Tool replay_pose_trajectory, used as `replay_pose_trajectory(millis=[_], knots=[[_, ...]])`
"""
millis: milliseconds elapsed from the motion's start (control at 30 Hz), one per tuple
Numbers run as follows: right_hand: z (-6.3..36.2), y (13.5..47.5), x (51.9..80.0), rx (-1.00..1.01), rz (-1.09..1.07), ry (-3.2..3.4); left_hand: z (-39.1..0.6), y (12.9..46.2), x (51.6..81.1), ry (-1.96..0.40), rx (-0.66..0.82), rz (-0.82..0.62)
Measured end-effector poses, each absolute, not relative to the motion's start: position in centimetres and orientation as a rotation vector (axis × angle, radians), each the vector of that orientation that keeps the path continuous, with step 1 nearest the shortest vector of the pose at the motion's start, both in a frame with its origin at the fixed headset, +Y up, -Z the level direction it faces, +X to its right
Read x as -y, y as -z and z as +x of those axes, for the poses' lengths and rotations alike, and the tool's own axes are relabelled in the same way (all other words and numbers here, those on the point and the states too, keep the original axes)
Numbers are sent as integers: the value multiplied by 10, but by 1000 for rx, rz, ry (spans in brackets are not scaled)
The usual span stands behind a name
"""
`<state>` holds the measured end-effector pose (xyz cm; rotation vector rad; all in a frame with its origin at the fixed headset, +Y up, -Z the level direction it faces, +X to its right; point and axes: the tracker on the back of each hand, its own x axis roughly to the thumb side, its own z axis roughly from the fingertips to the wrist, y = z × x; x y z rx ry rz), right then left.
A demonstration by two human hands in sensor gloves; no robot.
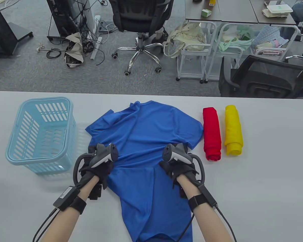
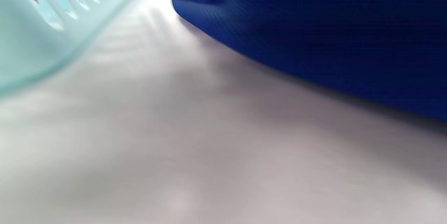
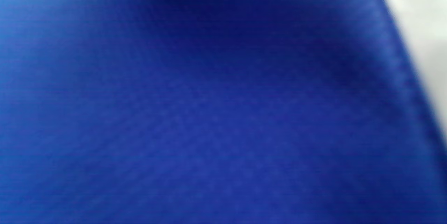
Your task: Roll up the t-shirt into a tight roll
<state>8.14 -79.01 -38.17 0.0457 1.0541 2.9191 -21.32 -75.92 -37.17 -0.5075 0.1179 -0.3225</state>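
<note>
A blue t-shirt (image 1: pixel 146 131) lies spread on the white table (image 1: pixel 267 176), collar at the far side, with its lower part running off the near edge. My left hand (image 1: pixel 98 163) rests at the shirt's left edge at mid-body, and my right hand (image 1: pixel 179 162) at its right edge. A crease runs across the cloth between them. The trackers hide my fingers, so I cannot tell whether they grip the cloth. The left wrist view shows the shirt's edge (image 2: pixel 314 35) above bare table, no fingers. The right wrist view is filled with blurred blue cloth (image 3: pixel 209 112).
A light blue plastic basket (image 1: pixel 40 133) stands left of the shirt, also in the left wrist view (image 2: pixel 42 24). A rolled red shirt (image 1: pixel 212 133) and a rolled yellow shirt (image 1: pixel 233 129) lie side by side to the right. Chairs and carts stand beyond the table.
</note>
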Motion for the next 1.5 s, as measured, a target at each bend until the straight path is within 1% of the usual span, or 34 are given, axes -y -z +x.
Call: replay_pose_trajectory(millis=[33, 100, 133, 200, 233, 267, 300, 367, 400, 433, 467, 500, 600, 667, 733, 833, 900, 967, 1033, 1067, 1133, 1167, 1200, 1233, 1267, 1333, 1367, 1400, 1433, 1500], knots=[[81, 383, 790, -1050, 41, -2925, -210, 370, 756, 374, -118, -495], [78, 386, 786, -1052, 11, -2960, -194, 362, 747, 396, -61, -402], [77, 386, 784, -1047, -8, -2976, -186, 360, 744, 368, -30, -390], [68, 381, 771, -950, -135, -3140, -167, 354, 741, 274, 23, -401], [62, 375, 764, -873, -140, -3230, -158, 351, 742, 234, 41, -421], [55, 366, 756, -796, -44, -3315, -146, 350, 747, 232, 84, -440], [51, 359, 752, -777, 27, -3324, -139, 350, 753, 246, 104, -459], [49, 342, 750, -818, 175, -3239, -134, 351, 768, 257, 119, -515], [52, 333, 756, -902, 238, -3142, -135, 350, 773, 256, 130, -524], [54, 330, 759, -936, 240, -3117, -137, 349, 774, 243, 150, -529], [60, 327, 766, -961, 208, -3111, -144, 346, 774, 204, 210, -542], [69, 329, 773, -892, 164, -3195, -154, 340, 774, 145, 287, -575], [83, 337, 777, -929, 105, -3088, -184, 324, 773, 108, 367, -642], [85, 344, 777, -940, 80, -3053, -212, 315, 768, 183, 319, -614], [85, 349, 777, -941, 70, -3076, -237, 310, 760, 255, 273, -626], [87, 353, 778, -948, 55, -3043, -268, 304, 749, 287, 247, -650], [90, 353, 778, -954, 62, -3024, -278, 302, 740, 251, 211, -644], [91, 353, 777, -950, 48, -3026, -281, 302, 727, 215, 152, -571], [88, 349, 769, -949, 57, -3021, -275, 302, 714, 135, 137, -494], [82, 341, 760, -924, 113, -3017, -269, 303, 708, 56, 126, -448], [69, 328, 748, -826, 238, -3042, -255, 306, 708, -40, 119, -397], [60, 317, 741, -780, 313, -3086, -244, 310, 715, -56, 101, -387], [55, 311, 740, -777, 366, -3104, -234, 313, 724, -31, 68, -395], [51, 305, 742, -813, 428, -3104, -226, 316, 735, 40, 33, -377], [50, 302, 749, -910, 480, -3069, -219, 318, 748, 146, 31, -360], [56, 299, 766, -1051, 447, -3033, -213, 317, 768, 275, 28, -374], [59, 300, 772, -1002, 436, -3066, -213, 313, 769, 320, 45, -337], [63, 302, 774, -974, 422, -3078, -214, 312, 768, 315, 89, -333], [69, 306, 775, -966, 380, -3011, -218, 308, 767, 250, 201, -452], [72, 313, 775, -975, 340, -3004, -235, 298, 767, 121, 341, -630]])
